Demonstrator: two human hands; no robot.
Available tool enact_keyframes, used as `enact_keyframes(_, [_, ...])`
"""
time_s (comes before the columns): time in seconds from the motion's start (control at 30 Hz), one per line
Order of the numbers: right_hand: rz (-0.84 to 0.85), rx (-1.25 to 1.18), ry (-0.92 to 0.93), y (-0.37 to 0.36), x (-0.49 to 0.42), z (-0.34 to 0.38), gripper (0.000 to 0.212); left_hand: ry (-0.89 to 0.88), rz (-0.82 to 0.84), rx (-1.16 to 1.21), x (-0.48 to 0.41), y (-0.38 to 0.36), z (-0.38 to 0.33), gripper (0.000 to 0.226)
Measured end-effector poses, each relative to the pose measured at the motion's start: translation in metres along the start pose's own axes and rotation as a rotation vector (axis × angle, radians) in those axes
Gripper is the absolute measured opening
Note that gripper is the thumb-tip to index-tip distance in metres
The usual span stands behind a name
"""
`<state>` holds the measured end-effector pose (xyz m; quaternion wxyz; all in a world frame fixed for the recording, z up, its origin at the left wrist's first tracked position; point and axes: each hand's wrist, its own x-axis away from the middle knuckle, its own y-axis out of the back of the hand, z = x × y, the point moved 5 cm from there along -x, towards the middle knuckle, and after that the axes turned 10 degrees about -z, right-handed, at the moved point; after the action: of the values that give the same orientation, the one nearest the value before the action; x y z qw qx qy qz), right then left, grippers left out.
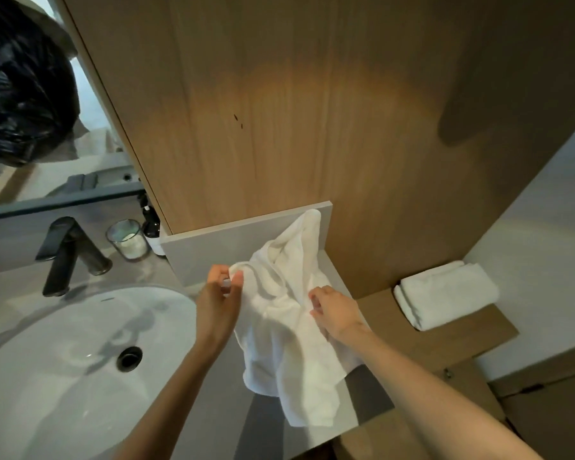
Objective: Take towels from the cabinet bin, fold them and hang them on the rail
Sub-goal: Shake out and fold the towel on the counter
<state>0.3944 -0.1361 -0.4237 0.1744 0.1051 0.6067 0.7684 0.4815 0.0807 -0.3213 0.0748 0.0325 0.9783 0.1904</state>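
Pinches the white towel (279,327) at nine o'clock with left grip (218,297), clamps right grip (336,310) on its three o'clock folds, above the desk (210,419).

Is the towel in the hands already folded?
No, the towel hangs loose and crumpled between the left hand and the right hand.

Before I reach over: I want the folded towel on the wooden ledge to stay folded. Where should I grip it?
Probably pinch the folded towel across its rounded, doubled end, coming from the sink side: that end holds the layers together, and the white wall blocks its other end.
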Motion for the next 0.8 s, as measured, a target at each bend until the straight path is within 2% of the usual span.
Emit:
enact_keyframes(0.07, [0.0,0.061,0.15,-0.002,0.008,-0.001,0.026,-0.005,-0.046,0.025,0.002,-0.002,-0.016,0.015])
enact_keyframes(0.13, [0.006,0.07,0.224,-0.004,0.017,-0.005,0.03,-0.013,-0.073,0.088,0.005,-0.002,-0.028,0.016])
enact_keyframes(0.3, [-0.034,-0.036,0.196,-0.004,0.028,-0.016,0.035,-0.089,0.011,0.177,0.016,-0.006,-0.038,0.017])
enact_keyframes(0.5, [-0.165,-0.211,0.17,0.024,0.032,-0.024,0.021,-0.09,0.002,0.255,0.025,-0.006,-0.042,0.013])
enact_keyframes(0.57, [-0.253,-0.298,0.133,0.047,0.035,-0.021,0.017,-0.08,-0.014,0.275,0.024,-0.005,-0.046,0.013])
enact_keyframes(0.73, [-0.583,-0.807,-0.153,0.146,0.05,-0.006,0.006,-0.009,-0.08,0.324,0.026,-0.011,-0.071,0.015])
enact_keyframes(0.8, [-0.675,-0.888,-0.188,0.183,0.057,0.006,0.005,0.013,-0.09,0.371,0.029,-0.015,-0.086,0.014])
